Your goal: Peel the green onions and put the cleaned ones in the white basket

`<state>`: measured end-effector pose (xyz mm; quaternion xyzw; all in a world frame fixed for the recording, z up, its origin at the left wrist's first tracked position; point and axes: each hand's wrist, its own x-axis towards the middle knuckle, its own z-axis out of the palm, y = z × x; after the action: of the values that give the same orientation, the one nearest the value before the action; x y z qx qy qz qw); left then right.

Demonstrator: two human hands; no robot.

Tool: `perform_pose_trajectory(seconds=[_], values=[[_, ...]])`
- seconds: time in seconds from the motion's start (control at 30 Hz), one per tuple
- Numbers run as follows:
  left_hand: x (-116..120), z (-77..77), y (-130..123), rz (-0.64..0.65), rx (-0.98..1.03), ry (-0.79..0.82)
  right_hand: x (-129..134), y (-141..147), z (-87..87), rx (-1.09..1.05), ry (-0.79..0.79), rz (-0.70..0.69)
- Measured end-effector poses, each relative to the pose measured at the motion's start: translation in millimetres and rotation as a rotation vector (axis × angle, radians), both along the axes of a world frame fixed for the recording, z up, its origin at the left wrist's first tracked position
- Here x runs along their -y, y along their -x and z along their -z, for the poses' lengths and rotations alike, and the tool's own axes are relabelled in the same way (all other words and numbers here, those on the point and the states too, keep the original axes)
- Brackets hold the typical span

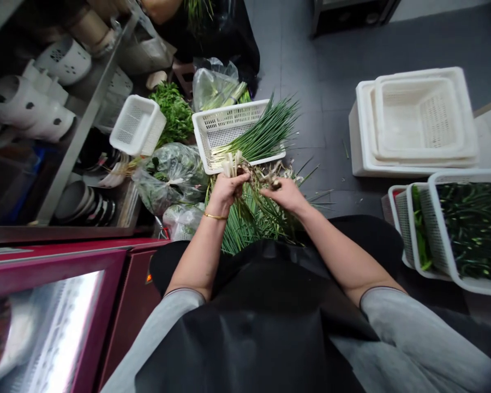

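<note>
My left hand [228, 190] is closed around a small bunch of scallions [232, 165], their white ends pointing up and away from me. Close by on the right, my right hand [284, 192] has its fingers pinched at brownish, withered scallion strands; exactly what lies between the fingertips is hard to see. Just beyond both hands, a white perforated basket [201, 134] holds a neat pile of long green scallions [264, 131] along its right side. Below my hands, more loose scallions [245, 229] are heaped in front of my lap, with peeled scraps beside them.
Stacked white baskets [421, 117] stand on the floor at right, near a basket of green peppers [474, 229]. Bagged greens [169, 174], leafy herbs [172, 112] and a small white basket [135, 125] sit at left, beside a metal shelf [85, 109] and a red-framed glass-door cabinet [118, 305].
</note>
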<state>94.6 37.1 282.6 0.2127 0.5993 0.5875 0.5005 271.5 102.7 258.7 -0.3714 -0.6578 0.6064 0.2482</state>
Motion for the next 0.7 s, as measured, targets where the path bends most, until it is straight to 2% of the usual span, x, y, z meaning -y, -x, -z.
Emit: perform_pose_trajectory(seconds=[0.1, 0.27, 0.33, 0.4, 0.47, 0.53, 0.63, 0.7], values=[[0, 2.8, -12, 0.035, 0.005, 0.005, 9, 7, 9.8, 0.003, 0.015, -0.053], [4, 1.7, -18, 0.158, 0.087, -0.041, -9, -4, 11.2, -0.139, 0.076, 0.139], [4, -0.5, -19, 0.212, 0.089, -0.037, -12, -4, 10.1, -0.167, 0.175, 0.076], [2, -1.5, -21, 0.193, 0.053, -0.031, -9, -1, 9.5, -0.125, 0.290, -0.119], [-2, -1.5, -22, 0.116, 0.005, -0.027, -5, 1, 8.7, -0.063, 0.302, -0.239], [-6, -1.4, -21, 0.046, -0.030, -0.013, -1, 2, 7.8, -0.013, 0.215, -0.261], [-10, -2.3, -18, 0.021, -0.035, 0.004, -1, 0, 7.7, 0.043, 0.126, -0.272], [-8, -2.5, -18, 0.018, -0.031, -0.014, -4, -1, 8.5, 0.020, 0.150, -0.184]])
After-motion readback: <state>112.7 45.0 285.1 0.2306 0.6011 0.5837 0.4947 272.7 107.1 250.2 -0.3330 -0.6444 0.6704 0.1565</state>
